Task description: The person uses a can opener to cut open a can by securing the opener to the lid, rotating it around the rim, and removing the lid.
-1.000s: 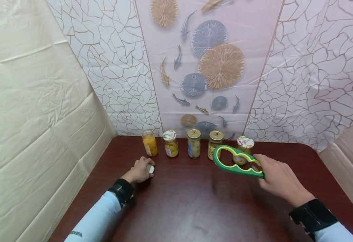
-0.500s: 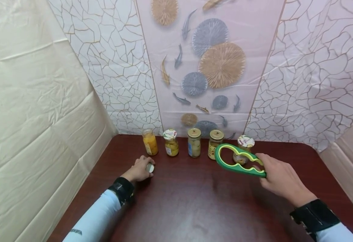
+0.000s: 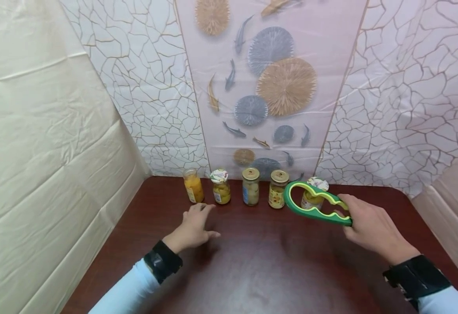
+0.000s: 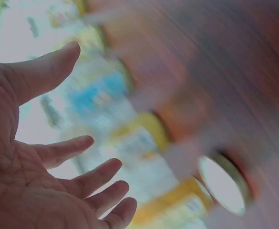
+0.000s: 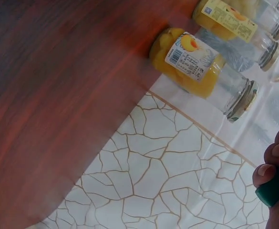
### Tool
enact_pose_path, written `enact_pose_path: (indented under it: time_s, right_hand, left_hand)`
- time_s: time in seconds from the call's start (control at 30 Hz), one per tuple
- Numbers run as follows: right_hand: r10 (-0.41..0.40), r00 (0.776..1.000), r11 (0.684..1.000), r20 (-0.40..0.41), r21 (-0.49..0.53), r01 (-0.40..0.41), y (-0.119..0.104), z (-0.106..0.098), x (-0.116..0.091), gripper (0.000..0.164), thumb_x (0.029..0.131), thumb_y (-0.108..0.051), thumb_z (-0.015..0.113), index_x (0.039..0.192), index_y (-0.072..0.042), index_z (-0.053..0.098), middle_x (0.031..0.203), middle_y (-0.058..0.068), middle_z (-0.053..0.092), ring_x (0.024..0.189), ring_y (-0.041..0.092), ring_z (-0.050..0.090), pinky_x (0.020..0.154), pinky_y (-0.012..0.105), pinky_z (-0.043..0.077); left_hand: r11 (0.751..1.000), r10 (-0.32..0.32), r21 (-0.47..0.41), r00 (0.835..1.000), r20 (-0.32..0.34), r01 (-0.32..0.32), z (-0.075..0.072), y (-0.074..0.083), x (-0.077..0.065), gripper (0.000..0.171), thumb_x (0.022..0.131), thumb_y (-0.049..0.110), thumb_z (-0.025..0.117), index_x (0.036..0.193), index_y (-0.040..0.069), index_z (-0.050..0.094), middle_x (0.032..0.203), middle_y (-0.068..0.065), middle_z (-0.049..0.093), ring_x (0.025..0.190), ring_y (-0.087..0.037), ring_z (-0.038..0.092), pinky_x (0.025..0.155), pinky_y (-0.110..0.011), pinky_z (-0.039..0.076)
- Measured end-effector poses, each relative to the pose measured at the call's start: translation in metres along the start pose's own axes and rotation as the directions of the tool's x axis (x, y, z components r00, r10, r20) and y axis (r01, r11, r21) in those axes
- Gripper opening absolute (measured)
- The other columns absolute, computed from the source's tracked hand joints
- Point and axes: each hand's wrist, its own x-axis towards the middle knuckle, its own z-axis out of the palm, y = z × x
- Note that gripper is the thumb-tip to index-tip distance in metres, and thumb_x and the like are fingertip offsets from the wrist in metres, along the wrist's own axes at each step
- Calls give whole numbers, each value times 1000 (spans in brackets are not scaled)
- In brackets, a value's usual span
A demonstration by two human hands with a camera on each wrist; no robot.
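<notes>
Left hand (image 3: 193, 226): just let go! Clear of the round white-faced metal lid (image 4: 222, 185) pinched half a second ago; fingers (image 4: 101, 171) spread wide, holding nothing.
Lid: flat on the dark red-brown wooden desk (image 3: 237, 270), near the glass jar of orange fruit (image 3: 193, 187).
Green plastic yellow-lined loop opener (image 3: 318, 214): nudged rightward, aloft before the rightmost white-lidded glass jar (image 3: 311, 200).
Right hand (image 3: 378, 229): fingers curled round the opener's end.
</notes>
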Motion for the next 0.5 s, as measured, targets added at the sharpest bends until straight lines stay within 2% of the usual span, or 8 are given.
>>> enact_pose_path:
  time_s: [0.2, 0.33, 0.5]
  right_hand:
    - [28, 999, 1000, -31, 13, -28, -1, 4, -2, 64, 64, -8, 83, 122, -2, 56, 89, 9, 65, 71, 21, 56, 54, 41, 51]
    - [32, 999, 999, -38, 10, -32, 1, 7, -5, 66, 62, -7, 83, 122, -1, 56, 88, 9, 64, 71, 21, 55, 53, 41, 51]
    - [28, 999, 1000, -32, 8, -27, 2, 9, -7, 65, 63, -7, 82, 123, -1, 56, 88, 9, 63, 70, 20, 55, 52, 40, 51]
  left_hand:
    - [989, 139, -56, 990, 33, -137, 5, 41, -24, 82, 86, 40, 83, 153, 15, 43, 149, -18, 46, 138, -37, 39, 105, -63, 35]
    - [985, 164, -55, 985, 59, -161, 7, 54, -31, 82, 87, 42, 82, 154, 19, 40, 151, -14, 44, 139, -34, 39, 104, -62, 35]
    - [986, 167, -46, 983, 82, -163, 5, 61, -35, 84, 87, 45, 81, 155, 21, 39, 152, -13, 43, 140, -33, 38, 106, -66, 33]
